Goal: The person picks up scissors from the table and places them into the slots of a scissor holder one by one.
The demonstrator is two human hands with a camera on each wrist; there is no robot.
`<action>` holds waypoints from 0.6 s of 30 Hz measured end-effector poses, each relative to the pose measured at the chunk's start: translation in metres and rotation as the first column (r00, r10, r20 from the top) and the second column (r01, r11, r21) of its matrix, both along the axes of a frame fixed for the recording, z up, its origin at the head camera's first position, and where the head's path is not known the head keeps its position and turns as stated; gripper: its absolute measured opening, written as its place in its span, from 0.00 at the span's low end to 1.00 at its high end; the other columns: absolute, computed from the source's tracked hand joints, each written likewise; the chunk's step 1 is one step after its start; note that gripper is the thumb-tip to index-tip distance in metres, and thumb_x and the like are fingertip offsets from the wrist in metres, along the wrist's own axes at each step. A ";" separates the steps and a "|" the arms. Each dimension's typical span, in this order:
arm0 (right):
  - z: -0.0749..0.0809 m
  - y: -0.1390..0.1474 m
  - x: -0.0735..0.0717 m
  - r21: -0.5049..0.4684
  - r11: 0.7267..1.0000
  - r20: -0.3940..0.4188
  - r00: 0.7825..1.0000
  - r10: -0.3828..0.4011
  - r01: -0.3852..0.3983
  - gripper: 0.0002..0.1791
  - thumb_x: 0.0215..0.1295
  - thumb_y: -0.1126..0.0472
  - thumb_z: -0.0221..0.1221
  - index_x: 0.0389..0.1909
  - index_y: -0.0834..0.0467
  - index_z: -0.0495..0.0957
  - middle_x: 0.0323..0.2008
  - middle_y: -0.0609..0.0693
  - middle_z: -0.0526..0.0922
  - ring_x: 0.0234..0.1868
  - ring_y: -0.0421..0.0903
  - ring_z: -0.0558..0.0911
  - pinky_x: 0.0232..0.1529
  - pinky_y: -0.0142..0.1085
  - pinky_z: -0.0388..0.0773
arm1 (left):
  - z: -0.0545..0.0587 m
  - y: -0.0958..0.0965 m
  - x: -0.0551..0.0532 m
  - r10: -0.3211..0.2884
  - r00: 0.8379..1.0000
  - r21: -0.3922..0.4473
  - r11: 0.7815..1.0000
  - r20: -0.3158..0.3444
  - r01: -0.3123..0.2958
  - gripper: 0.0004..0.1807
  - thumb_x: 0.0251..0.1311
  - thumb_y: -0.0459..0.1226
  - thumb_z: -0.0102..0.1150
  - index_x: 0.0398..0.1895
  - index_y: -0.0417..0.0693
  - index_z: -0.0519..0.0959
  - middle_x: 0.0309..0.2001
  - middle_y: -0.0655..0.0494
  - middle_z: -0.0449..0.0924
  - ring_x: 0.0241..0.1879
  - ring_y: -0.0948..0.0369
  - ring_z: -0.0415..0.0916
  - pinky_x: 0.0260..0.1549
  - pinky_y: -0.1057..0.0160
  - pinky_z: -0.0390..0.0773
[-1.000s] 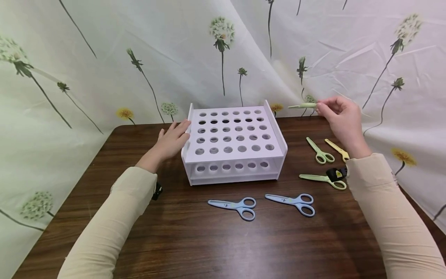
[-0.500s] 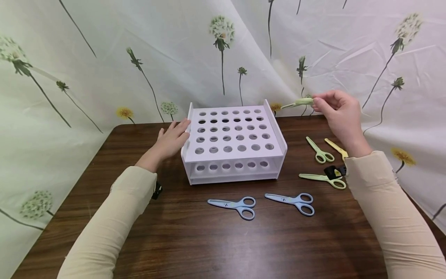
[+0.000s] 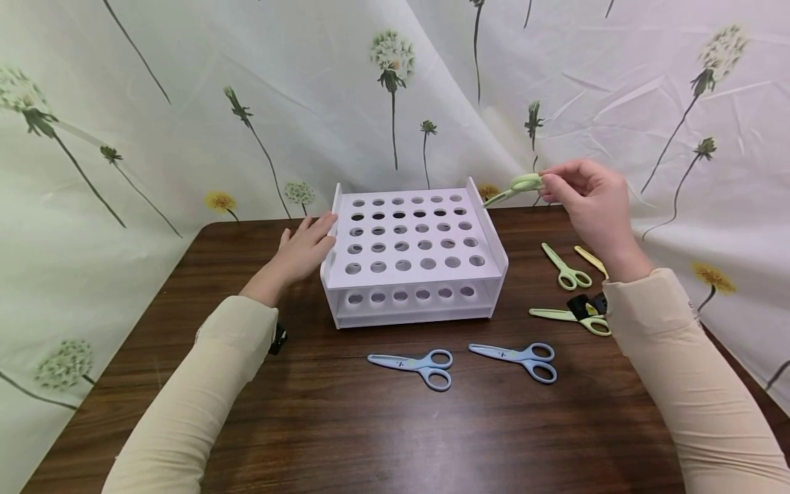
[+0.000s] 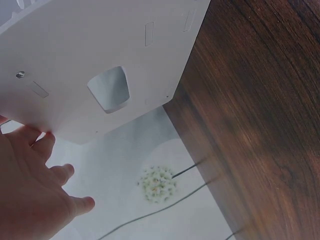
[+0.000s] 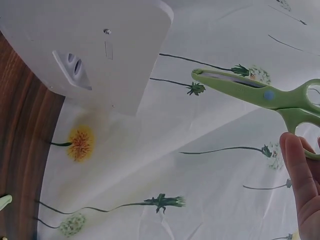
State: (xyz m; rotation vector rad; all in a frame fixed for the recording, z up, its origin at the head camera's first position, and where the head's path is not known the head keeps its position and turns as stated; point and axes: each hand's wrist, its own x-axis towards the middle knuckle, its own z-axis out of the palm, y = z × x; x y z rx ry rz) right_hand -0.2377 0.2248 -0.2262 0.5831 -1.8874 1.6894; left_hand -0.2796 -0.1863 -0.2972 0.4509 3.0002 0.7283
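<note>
A white rack (image 3: 413,274) with rows of round holes stands at the back middle of the table in the head view. My left hand (image 3: 304,248) rests its straight fingers on the rack's left side panel; the left wrist view shows the fingertips (image 4: 46,142) at that panel (image 4: 65,65). By its handles my right hand (image 3: 589,199) pinches a pair of green scissors (image 3: 518,184), raised beyond the rack's right side. Their blades slant down to the left, tips close to the top of the right panel. In the right wrist view the green scissors (image 5: 250,92) have their blades together.
Two blue scissors (image 3: 404,361) lie in front of the rack. Right of it are two more green scissors (image 3: 558,264) and yellow scissors (image 3: 590,259), partly hidden by my right arm. A flowered cloth (image 3: 278,89) hangs behind the dark wooden table (image 3: 370,439).
My right hand has moved left with the green scissors, bringing the blades toward the rack and tilting the tips downward. My left hand has stayed on the rack's side.
</note>
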 end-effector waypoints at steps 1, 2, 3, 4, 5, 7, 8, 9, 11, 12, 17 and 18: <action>0.000 -0.001 0.000 -0.003 1.000 -0.005 1.000 0.004 -0.004 0.03 0.55 0.72 0.62 0.30 0.67 0.81 0.26 0.52 0.83 0.23 0.42 0.81 0.30 0.28 0.77 | 0.000 0.000 0.000 0.000 1.000 0.000 1.000 0.000 0.000 0.30 0.68 0.45 0.29 0.73 0.50 0.48 0.72 0.53 0.42 0.70 0.49 0.31 0.58 0.38 0.28; 0.000 -0.001 0.000 0.000 1.000 -0.010 1.000 0.002 -0.002 0.02 0.55 0.72 0.61 0.30 0.67 0.81 0.26 0.52 0.83 0.23 0.42 0.81 0.30 0.28 0.77 | 0.000 0.000 0.000 0.000 1.000 0.000 1.000 0.000 0.000 0.30 0.68 0.45 0.29 0.73 0.50 0.48 0.72 0.53 0.42 0.70 0.49 0.31 0.58 0.38 0.28; 0.000 -0.002 0.000 -0.001 1.000 -0.015 1.000 0.006 -0.006 0.02 0.55 0.73 0.61 0.30 0.67 0.81 0.26 0.52 0.83 0.23 0.42 0.81 0.29 0.28 0.77 | 0.000 0.000 0.000 0.000 1.000 0.001 1.000 -0.001 0.000 0.30 0.68 0.45 0.29 0.73 0.50 0.48 0.72 0.53 0.42 0.70 0.49 0.31 0.58 0.38 0.28; 0.000 -0.003 0.000 -0.004 1.000 -0.018 1.000 0.010 -0.010 0.02 0.55 0.73 0.61 0.30 0.67 0.81 0.26 0.51 0.83 0.23 0.42 0.81 0.29 0.28 0.78 | 0.001 0.000 0.001 0.001 1.000 0.001 1.000 -0.001 -0.001 0.30 0.68 0.45 0.29 0.73 0.50 0.48 0.72 0.53 0.42 0.70 0.49 0.31 0.58 0.38 0.28; 0.000 -0.003 -0.001 -0.007 1.000 -0.020 1.000 0.014 -0.014 0.02 0.55 0.73 0.61 0.30 0.67 0.81 0.26 0.51 0.83 0.23 0.42 0.81 0.29 0.28 0.78 | 0.001 0.000 0.001 0.001 1.000 0.002 1.000 -0.001 -0.001 0.30 0.68 0.45 0.29 0.73 0.50 0.48 0.72 0.52 0.42 0.70 0.49 0.31 0.58 0.38 0.28; -0.001 -0.004 -0.001 -0.014 1.000 -0.026 0.999 0.027 -0.027 0.02 0.55 0.74 0.61 0.29 0.67 0.81 0.25 0.52 0.82 0.23 0.42 0.81 0.28 0.29 0.78 | 0.001 0.000 0.001 0.000 1.000 0.004 1.000 0.002 0.000 0.30 0.68 0.45 0.29 0.73 0.50 0.48 0.72 0.53 0.42 0.70 0.49 0.30 0.58 0.38 0.27; -0.001 -0.005 -0.001 -0.018 0.999 -0.026 0.999 0.034 -0.035 0.02 0.55 0.74 0.60 0.29 0.67 0.81 0.25 0.52 0.82 0.23 0.42 0.81 0.28 0.29 0.78 | 0.001 0.000 0.001 0.001 1.000 0.005 1.000 0.003 -0.001 0.30 0.68 0.45 0.29 0.73 0.50 0.48 0.72 0.53 0.41 0.70 0.49 0.30 0.58 0.38 0.27; -0.002 -0.005 -0.001 -0.031 0.998 -0.026 0.998 0.050 -0.050 0.02 0.55 0.75 0.60 0.29 0.68 0.81 0.25 0.52 0.82 0.23 0.42 0.81 0.27 0.29 0.78 | 0.002 0.001 0.001 0.001 1.000 0.005 1.000 0.004 -0.001 0.30 0.68 0.45 0.29 0.73 0.50 0.48 0.72 0.53 0.41 0.70 0.49 0.30 0.59 0.39 0.27; -0.003 -0.005 -0.001 -0.040 0.997 -0.024 0.997 0.069 -0.070 0.03 0.55 0.75 0.60 0.29 0.68 0.80 0.25 0.53 0.82 0.22 0.43 0.81 0.27 0.30 0.78 | 0.002 0.001 0.001 0.001 1.000 0.002 1.000 0.006 -0.001 0.30 0.68 0.46 0.29 0.73 0.50 0.48 0.72 0.53 0.41 0.70 0.49 0.30 0.59 0.39 0.27; -0.003 -0.005 -0.001 -0.041 0.996 -0.023 0.997 0.076 -0.077 0.03 0.55 0.76 0.60 0.29 0.68 0.80 0.25 0.53 0.82 0.22 0.43 0.81 0.27 0.30 0.78 | 0.002 0.001 0.001 -0.001 1.000 0.001 1.000 0.008 0.001 0.30 0.68 0.46 0.28 0.73 0.50 0.47 0.72 0.53 0.41 0.69 0.49 0.30 0.59 0.39 0.27; -0.005 -0.006 -0.001 0.022 0.998 -0.015 0.999 0.052 -0.052 0.03 0.56 0.74 0.60 0.30 0.68 0.81 0.25 0.53 0.82 0.22 0.43 0.81 0.26 0.30 0.78 | 0.001 0.001 0.001 -0.005 1.000 -0.008 1.000 0.004 0.005 0.31 0.68 0.48 0.27 0.73 0.50 0.47 0.72 0.52 0.41 0.69 0.49 0.30 0.59 0.39 0.28; -0.005 -0.006 0.000 0.040 0.998 -0.014 0.999 0.041 -0.040 0.03 0.56 0.74 0.60 0.31 0.68 0.81 0.25 0.52 0.82 0.22 0.43 0.81 0.27 0.30 0.78 | 0.001 0.001 0.002 -0.005 1.000 -0.007 1.000 0.005 0.006 0.31 0.68 0.49 0.26 0.73 0.50 0.47 0.72 0.52 0.41 0.70 0.49 0.30 0.59 0.39 0.27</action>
